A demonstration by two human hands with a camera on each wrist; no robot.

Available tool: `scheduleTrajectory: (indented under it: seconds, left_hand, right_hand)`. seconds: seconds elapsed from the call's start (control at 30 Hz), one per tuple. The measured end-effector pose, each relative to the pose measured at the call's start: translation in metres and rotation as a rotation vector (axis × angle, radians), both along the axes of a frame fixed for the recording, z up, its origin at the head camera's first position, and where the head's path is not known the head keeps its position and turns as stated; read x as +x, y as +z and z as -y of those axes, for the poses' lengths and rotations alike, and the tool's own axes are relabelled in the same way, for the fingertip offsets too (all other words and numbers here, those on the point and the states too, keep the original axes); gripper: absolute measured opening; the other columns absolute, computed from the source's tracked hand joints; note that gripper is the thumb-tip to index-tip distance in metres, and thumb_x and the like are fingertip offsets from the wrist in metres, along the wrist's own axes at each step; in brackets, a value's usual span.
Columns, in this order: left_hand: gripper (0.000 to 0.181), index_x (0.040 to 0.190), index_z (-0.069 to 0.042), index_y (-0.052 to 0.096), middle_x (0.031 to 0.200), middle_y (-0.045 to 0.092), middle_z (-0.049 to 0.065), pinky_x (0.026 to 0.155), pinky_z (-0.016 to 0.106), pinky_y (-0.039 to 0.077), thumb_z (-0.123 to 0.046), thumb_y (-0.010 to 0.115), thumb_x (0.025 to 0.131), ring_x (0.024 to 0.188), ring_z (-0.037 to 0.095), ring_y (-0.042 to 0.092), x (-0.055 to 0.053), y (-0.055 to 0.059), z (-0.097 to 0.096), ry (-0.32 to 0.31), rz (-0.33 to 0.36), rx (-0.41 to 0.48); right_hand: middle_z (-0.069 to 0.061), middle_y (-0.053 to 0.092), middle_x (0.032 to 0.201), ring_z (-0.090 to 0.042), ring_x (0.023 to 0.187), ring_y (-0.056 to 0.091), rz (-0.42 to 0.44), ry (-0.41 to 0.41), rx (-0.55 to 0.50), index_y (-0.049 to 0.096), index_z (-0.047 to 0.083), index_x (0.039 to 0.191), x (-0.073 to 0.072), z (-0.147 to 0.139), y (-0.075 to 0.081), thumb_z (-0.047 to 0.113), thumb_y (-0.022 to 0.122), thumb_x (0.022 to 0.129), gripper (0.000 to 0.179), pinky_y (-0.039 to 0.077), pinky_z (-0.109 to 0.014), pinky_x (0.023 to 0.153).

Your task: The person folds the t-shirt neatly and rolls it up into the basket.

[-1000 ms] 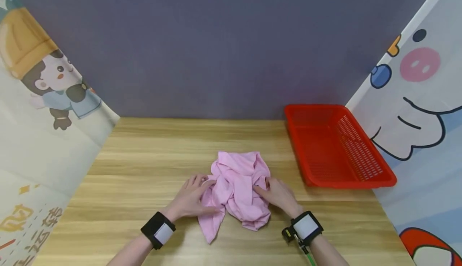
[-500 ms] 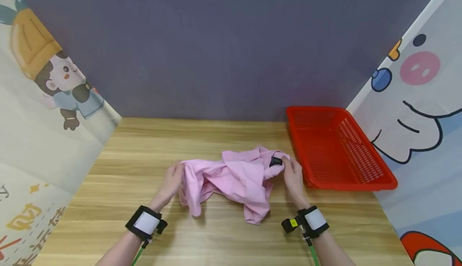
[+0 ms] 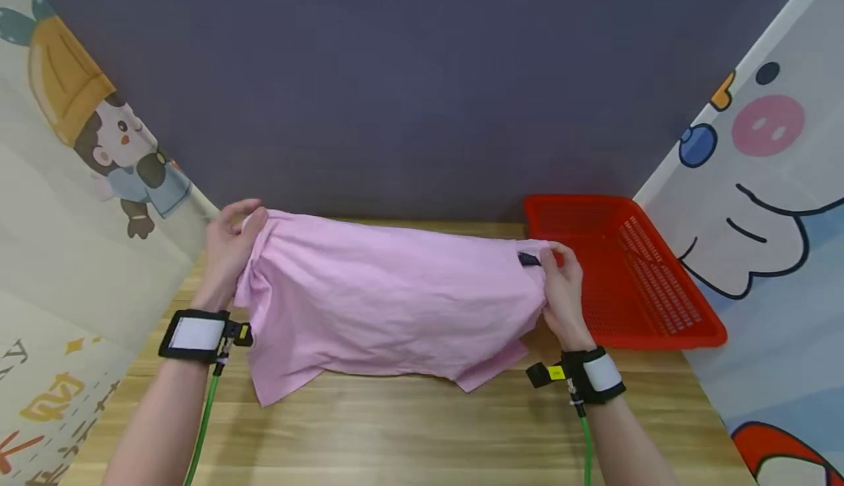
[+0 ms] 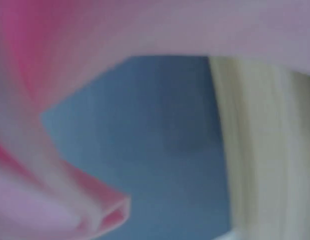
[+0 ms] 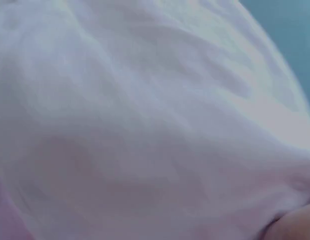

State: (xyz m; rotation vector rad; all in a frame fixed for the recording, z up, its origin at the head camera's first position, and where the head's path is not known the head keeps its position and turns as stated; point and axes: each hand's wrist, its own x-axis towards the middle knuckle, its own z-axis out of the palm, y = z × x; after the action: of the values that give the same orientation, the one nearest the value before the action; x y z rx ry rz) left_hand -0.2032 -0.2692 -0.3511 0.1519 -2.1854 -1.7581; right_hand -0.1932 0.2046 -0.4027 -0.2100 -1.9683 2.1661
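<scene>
A pink garment (image 3: 395, 295) hangs stretched between my two hands above the wooden table, its top edge nearly straight and its lower edge uneven. My left hand (image 3: 227, 255) pinches its upper left corner, where the cloth bunches into folds. At the upper right corner my right hand (image 3: 563, 284) grips the edge beside a small black label (image 3: 529, 259). Pink cloth (image 4: 69, 205) fills much of the left wrist view, blurred. Cloth (image 5: 144, 125) covers most of the right wrist view too, with a bit of a finger (image 5: 292, 225) at the lower right.
A red plastic basket (image 3: 626, 342) with slotted sides stands at the right of the wooden table (image 3: 395, 435), just beyond my right hand. Behind the table rises a dark grey panel (image 3: 395, 90). Printed walls (image 3: 758, 200) flank both sides.
The garment was a crumpled heap on the table; it is now lifted and spread wide. My left hand has moved far left and up, my right hand slightly right and up.
</scene>
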Motion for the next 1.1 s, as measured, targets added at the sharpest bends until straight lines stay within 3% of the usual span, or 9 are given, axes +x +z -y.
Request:
scheduleTrajectory:
  seconds: [0.1, 0.2, 0.33, 0.43, 0.63, 0.8, 0.9, 0.97, 1.1]
  left_hand:
    - [0.044, 0.144, -0.012, 0.046, 0.138, 0.063, 0.007, 0.105, 0.028, 0.047, -0.018, 0.057, 0.102, 0.12, 0.016, 0.062, -0.004, -0.01, -0.001, 0.045, -0.09, -0.259]
    - [0.052, 0.145, 0.002, 0.042, 0.149, 0.048, 0.026, 0.117, 0.057, 0.031, -0.011, 0.06, 0.098, 0.137, 0.043, 0.044, 0.004, -0.041, -0.005, -0.02, -0.166, -0.509]
    - [0.039, 0.123, 0.005, 0.059, 0.116, 0.062, 0.03, 0.098, 0.06, 0.037, -0.01, 0.07, 0.089, 0.109, 0.048, 0.054, 0.027, -0.087, -0.01, -0.132, -0.196, -0.771]
    - [0.032, 0.109, -0.002, 0.066, 0.096, 0.066, 0.019, 0.083, 0.051, 0.043, -0.021, 0.076, 0.086, 0.088, 0.035, 0.059, 0.048, -0.108, -0.006, -0.212, -0.09, -0.91]
    - [0.065, 0.12, -0.009, 0.064, 0.113, 0.062, 0.019, 0.086, 0.065, 0.047, -0.048, 0.086, 0.072, 0.102, 0.042, 0.058, 0.082, -0.133, 0.008, -0.384, 0.228, -1.023]
    - [0.086, 0.143, 0.001, 0.047, 0.145, 0.039, 0.036, 0.098, 0.082, 0.029, -0.037, 0.085, 0.075, 0.131, 0.062, 0.034, 0.087, -0.149, 0.016, -0.505, 0.157, -0.967]
    - [0.073, 0.145, 0.003, 0.044, 0.152, 0.036, 0.034, 0.104, 0.082, 0.022, -0.024, 0.077, 0.085, 0.139, 0.062, 0.027, 0.084, -0.156, 0.019, -0.413, 0.097, -1.003]
    - [0.065, 0.145, 0.0, 0.044, 0.151, 0.04, 0.03, 0.106, 0.08, 0.024, -0.019, 0.072, 0.089, 0.14, 0.058, 0.031, 0.081, -0.158, 0.021, -0.279, 0.08, -1.058]
    - [0.063, 0.144, 0.002, 0.041, 0.139, 0.048, 0.034, 0.097, 0.076, 0.036, -0.019, 0.07, 0.091, 0.127, 0.059, 0.043, 0.08, -0.153, 0.023, -0.016, 0.137, -1.085]
  right_hand:
    - [-0.015, 0.051, 0.139, -0.023, 0.118, 0.055, 0.096, 0.117, 0.174, 0.022, 0.012, 0.15, -0.001, 0.001, -0.013, 0.014, 0.048, 0.105, 0.052, 0.047, -0.028, 0.101]
    - [-0.032, 0.031, 0.155, -0.041, 0.142, 0.037, 0.103, 0.263, 0.424, 0.008, 0.005, 0.154, 0.008, -0.001, -0.039, 0.007, 0.054, 0.098, 0.072, 0.032, -0.05, 0.119]
    - [-0.04, 0.031, 0.15, -0.055, 0.14, 0.033, 0.014, 0.319, 0.74, 0.021, -0.011, 0.148, 0.028, -0.008, -0.073, 0.005, 0.064, 0.089, 0.075, 0.027, -0.066, 0.116]
    - [-0.04, 0.042, 0.142, -0.057, 0.132, 0.042, 0.008, 0.284, 0.889, 0.031, -0.015, 0.143, 0.043, -0.014, -0.088, 0.008, 0.068, 0.086, 0.072, 0.031, -0.069, 0.111]
    - [-0.038, 0.037, 0.15, -0.057, 0.136, 0.04, 0.198, 0.333, 0.974, 0.028, -0.013, 0.147, 0.049, -0.025, -0.098, 0.024, 0.067, 0.093, 0.076, 0.032, -0.067, 0.113]
    - [-0.035, 0.05, 0.141, -0.048, 0.129, 0.051, 0.156, 0.351, 0.902, 0.042, -0.01, 0.139, 0.04, -0.023, -0.104, 0.014, 0.066, 0.094, 0.056, 0.041, -0.058, 0.111]
    - [-0.022, 0.065, 0.095, -0.028, 0.086, 0.063, 0.088, 0.271, 0.822, 0.056, -0.005, 0.127, 0.037, -0.022, -0.107, 0.004, 0.064, 0.092, 0.038, 0.053, -0.037, 0.078]
    - [-0.006, 0.054, 0.068, -0.013, 0.06, 0.051, 0.059, 0.217, 0.739, 0.06, -0.003, 0.121, 0.037, -0.022, -0.107, 0.0, 0.061, 0.092, 0.029, 0.043, -0.026, 0.056]
    - [-0.002, 0.05, 0.056, -0.003, 0.046, 0.044, 0.071, 0.178, 0.587, 0.057, -0.001, 0.127, 0.041, -0.025, -0.102, 0.003, 0.058, 0.097, 0.03, 0.035, -0.02, 0.044]
